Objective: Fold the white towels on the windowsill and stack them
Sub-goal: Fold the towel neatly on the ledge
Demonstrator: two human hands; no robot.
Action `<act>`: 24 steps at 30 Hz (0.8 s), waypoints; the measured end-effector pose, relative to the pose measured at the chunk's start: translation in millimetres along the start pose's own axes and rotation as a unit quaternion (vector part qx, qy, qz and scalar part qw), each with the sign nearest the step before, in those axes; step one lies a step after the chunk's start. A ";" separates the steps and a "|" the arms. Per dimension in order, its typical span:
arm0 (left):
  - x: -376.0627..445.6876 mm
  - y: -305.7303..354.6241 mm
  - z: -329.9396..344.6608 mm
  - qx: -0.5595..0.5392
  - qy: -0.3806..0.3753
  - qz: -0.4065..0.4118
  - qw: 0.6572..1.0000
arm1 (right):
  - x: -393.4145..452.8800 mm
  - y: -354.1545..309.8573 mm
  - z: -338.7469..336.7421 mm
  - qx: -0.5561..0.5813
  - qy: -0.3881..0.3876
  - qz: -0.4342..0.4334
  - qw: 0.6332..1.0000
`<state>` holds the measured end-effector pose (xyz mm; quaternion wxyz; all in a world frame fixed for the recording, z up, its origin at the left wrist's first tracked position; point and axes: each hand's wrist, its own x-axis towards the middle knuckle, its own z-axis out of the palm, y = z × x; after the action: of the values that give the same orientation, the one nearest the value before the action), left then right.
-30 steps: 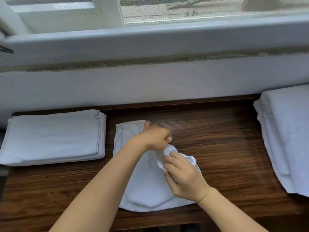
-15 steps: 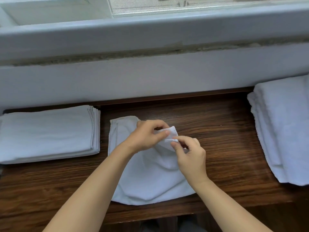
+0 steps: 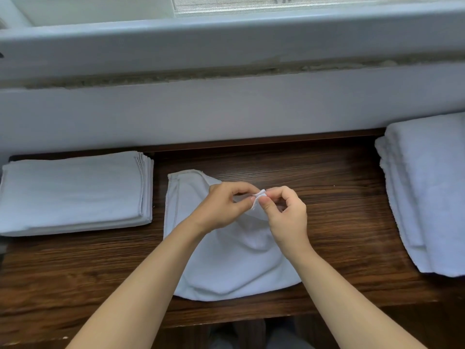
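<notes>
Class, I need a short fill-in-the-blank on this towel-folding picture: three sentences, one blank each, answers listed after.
1. Both hands pinch one ____ of the middle towel.
2. The neatly folded stack lies to the ____ of the middle towel.
3. The left hand and right hand meet above a ____ wooden surface.

Missing words: corner; left; dark

Bare wood (image 3: 327, 177) between centre towel (image 3: 226, 268) and right pile (image 3: 427, 197) (left stack (image 3: 73, 192) crowds).
</notes>
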<state>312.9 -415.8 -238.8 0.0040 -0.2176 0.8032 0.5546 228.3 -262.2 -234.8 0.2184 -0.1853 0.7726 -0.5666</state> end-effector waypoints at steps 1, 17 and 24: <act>-0.7 0.4 0.9 0.002 0.006 0.004 1.000 | -0.7 -1.7 1.0 0.015 0.000 0.003 1.000; -14.4 -4.1 26.8 0.117 0.091 0.052 0.988 | 0.3 4.6 4.6 -0.080 0.008 -0.019 0.997; -37.0 -60.7 -14.5 0.109 0.360 -0.189 0.907 | 3.6 4.6 -12.1 -0.212 0.040 -0.063 0.974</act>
<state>371.3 -433.5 -278.1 -0.1573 -0.5484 0.7494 0.3360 218.5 -253.2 -236.4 0.1070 -0.2525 0.8702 -0.4093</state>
